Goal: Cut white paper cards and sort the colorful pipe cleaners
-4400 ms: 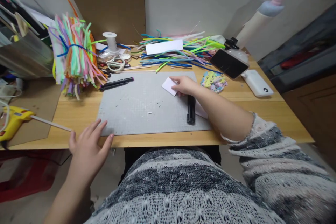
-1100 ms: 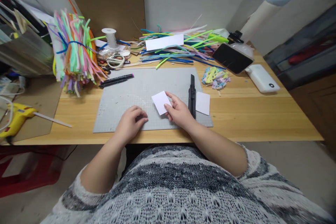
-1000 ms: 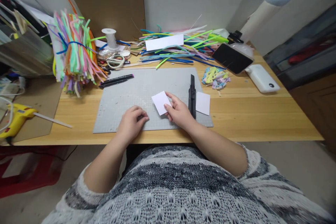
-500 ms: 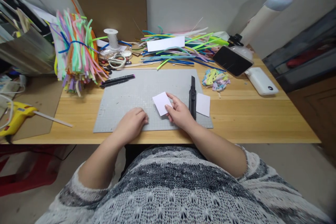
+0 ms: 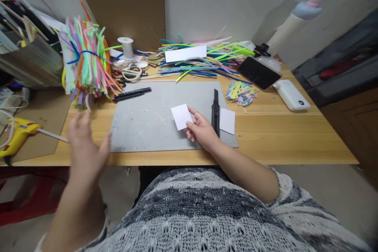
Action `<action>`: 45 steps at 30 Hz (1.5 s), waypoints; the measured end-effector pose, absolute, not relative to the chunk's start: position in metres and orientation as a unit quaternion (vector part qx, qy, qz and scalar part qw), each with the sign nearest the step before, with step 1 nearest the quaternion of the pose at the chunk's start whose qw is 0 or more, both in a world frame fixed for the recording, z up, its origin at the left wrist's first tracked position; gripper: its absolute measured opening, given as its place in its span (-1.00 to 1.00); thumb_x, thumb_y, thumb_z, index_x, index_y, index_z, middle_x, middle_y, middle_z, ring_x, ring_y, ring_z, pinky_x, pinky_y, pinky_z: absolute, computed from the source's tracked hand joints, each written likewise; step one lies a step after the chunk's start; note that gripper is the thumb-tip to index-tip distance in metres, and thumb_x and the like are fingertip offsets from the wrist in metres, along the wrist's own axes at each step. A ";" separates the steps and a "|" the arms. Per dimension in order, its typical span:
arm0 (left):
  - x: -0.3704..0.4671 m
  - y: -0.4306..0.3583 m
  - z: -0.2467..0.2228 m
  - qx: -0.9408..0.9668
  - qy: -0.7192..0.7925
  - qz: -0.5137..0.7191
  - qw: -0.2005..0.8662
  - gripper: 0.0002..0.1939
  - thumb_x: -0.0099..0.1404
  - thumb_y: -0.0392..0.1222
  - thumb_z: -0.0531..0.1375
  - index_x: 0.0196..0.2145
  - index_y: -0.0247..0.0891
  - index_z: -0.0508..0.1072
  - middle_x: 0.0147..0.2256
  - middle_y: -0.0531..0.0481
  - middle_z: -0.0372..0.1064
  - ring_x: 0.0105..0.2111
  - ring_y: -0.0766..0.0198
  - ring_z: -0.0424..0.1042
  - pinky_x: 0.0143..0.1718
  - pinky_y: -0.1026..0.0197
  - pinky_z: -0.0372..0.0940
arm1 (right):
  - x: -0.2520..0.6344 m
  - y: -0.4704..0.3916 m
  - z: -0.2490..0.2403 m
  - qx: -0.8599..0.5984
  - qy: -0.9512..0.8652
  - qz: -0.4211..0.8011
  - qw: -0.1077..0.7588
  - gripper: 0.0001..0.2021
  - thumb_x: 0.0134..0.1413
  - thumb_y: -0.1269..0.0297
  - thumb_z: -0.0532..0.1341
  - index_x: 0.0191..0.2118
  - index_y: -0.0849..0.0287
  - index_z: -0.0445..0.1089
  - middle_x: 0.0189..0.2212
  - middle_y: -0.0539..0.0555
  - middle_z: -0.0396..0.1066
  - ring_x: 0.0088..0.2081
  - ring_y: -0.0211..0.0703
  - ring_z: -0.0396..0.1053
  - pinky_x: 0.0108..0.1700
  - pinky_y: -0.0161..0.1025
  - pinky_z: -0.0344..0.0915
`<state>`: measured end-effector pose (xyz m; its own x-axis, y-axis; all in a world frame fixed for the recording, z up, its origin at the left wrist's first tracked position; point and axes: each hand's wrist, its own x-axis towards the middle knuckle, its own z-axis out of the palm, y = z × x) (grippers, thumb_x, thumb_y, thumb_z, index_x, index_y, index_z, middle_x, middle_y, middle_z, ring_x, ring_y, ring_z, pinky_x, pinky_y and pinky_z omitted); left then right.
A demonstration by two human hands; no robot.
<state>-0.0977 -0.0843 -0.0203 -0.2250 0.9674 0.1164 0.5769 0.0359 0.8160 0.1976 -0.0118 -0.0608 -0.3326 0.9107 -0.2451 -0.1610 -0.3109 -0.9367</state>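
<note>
White card (image 5: pixel 180 117) pinched at its lower right corner by right hand (image 5: pixel 202 129)

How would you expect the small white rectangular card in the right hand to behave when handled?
The small white rectangular card is probably fairly stiff, as it juts out without visible sag from the right hand, which grips one corner. It looks thin, so it is likely light and could crease if pressed hard.
</note>
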 end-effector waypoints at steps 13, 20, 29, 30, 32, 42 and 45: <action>0.043 -0.010 -0.005 0.604 0.387 0.437 0.543 -0.51 0.13 -0.10 0.30 0.01 -0.21 0.35 0.06 -0.17 0.31 0.03 0.09 0.34 0.06 0.04 0.23 | 0.211 -0.025 -0.019 -0.288 -0.261 0.849 0.358 -0.56 0.09 0.40 0.10 0.12 0.05 0.16 -0.56 -0.13 0.17 -0.69 -0.45 -0.05 -0.67 -0.46 -0.09; 0.047 0.014 -0.013 0.506 0.372 0.451 0.634 -0.51 0.33 0.16 -0.02 -0.13 -0.25 0.49 0.07 -0.19 0.33 0.02 0.08 0.35 0.04 0.00 0.23 | 0.224 -0.012 -0.016 -0.282 -0.247 0.861 0.344 -0.58 0.08 0.39 0.12 0.09 0.09 0.16 -0.56 -0.13 0.18 -0.71 -0.47 -0.08 -0.69 -0.47 -0.15; 0.032 0.012 -0.022 0.575 0.468 0.470 0.479 -0.83 0.14 -0.14 0.26 -0.43 -0.25 0.36 -0.48 0.07 0.31 -0.44 0.34 0.30 -0.35 0.26 0.23 | 0.255 0.024 0.001 -0.580 -0.649 0.434 0.230 -0.73 0.16 0.08 0.03 -0.18 0.15 0.29 -0.47 0.05 0.32 -0.51 -0.24 0.25 -0.55 -0.34 0.02; 0.031 0.011 -0.021 0.569 0.475 0.467 0.482 -0.83 0.15 -0.14 0.25 -0.44 -0.25 0.34 -0.48 0.08 0.29 -0.46 0.35 0.29 -0.38 0.27 0.21 | 0.259 0.027 0.000 -0.639 -0.678 0.305 0.198 -0.73 0.14 0.05 0.05 -0.27 0.15 0.30 -0.48 0.07 0.32 -0.48 -0.19 0.26 -0.52 -0.31 0.00; 0.030 0.009 -0.021 0.561 0.481 0.463 0.489 -0.83 0.16 -0.15 0.24 -0.43 -0.24 0.30 -0.49 0.09 0.27 -0.47 0.36 0.27 -0.40 0.29 0.19 | 0.265 0.029 -0.005 -0.697 -0.695 0.151 0.087 -0.67 0.11 -0.04 0.07 -0.33 0.16 0.29 -0.50 0.09 0.34 -0.46 -0.12 0.29 -0.49 -0.28 -0.04; 0.029 0.003 -0.017 0.564 0.480 0.465 0.485 -0.83 0.18 -0.19 0.20 -0.44 -0.22 0.23 -0.37 0.02 0.34 -0.35 0.31 0.32 -0.32 0.27 0.23 | 0.268 0.031 -0.031 -0.660 -0.661 0.299 0.196 -0.70 -0.07 0.23 0.17 -0.18 0.10 0.13 -0.51 -0.07 0.23 -0.50 -0.22 0.26 -0.44 -0.28 0.11; 0.029 0.005 -0.020 0.475 0.472 0.481 0.566 -0.79 0.14 -0.18 0.25 -0.42 -0.22 0.24 -0.50 0.12 0.25 -0.50 0.39 0.25 -0.45 0.34 0.18 | 0.267 0.036 -0.013 -0.537 -0.540 0.548 0.347 -0.56 -0.13 0.21 0.20 -0.08 0.07 0.07 -0.47 -0.10 0.20 -0.54 -0.28 0.27 -0.49 -0.28 0.21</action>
<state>0.0290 0.0048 -0.0204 0.0913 0.9928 -0.0778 -0.0962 0.0866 0.9916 0.2667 0.0358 -0.0133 -0.1826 0.9597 -0.2135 0.1991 -0.1766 -0.9639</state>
